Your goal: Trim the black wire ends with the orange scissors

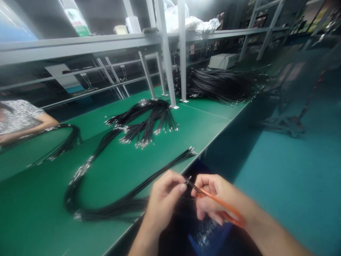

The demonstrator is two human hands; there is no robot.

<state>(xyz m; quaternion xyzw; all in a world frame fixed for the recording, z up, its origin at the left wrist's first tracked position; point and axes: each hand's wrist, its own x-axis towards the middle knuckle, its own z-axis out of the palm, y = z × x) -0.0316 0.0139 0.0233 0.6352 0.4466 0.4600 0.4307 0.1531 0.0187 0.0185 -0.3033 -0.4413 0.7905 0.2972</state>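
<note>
My right hand (213,195) is closed around a pair of scissors with orange handles (226,206), their dark blades pointing left toward my other fingertips. Thumb and forefinger of my left hand (166,195) pinch the end of a black cable, whose small metal tip shows by the blades. Under my left hand runs a bundle of black cables (112,209) that curves round on the green table (106,181). Below my hands is a blue bin (193,243) with small shiny pieces (206,233) in it, partly hidden.
More black cables (149,121) with metal ends lie mid-table; a large heap (221,83) sits farther back by a white box (223,61). Metal posts (167,57) carry a shelf (106,40). At left, a person's arm (48,121) rests by another cable bundle (71,137).
</note>
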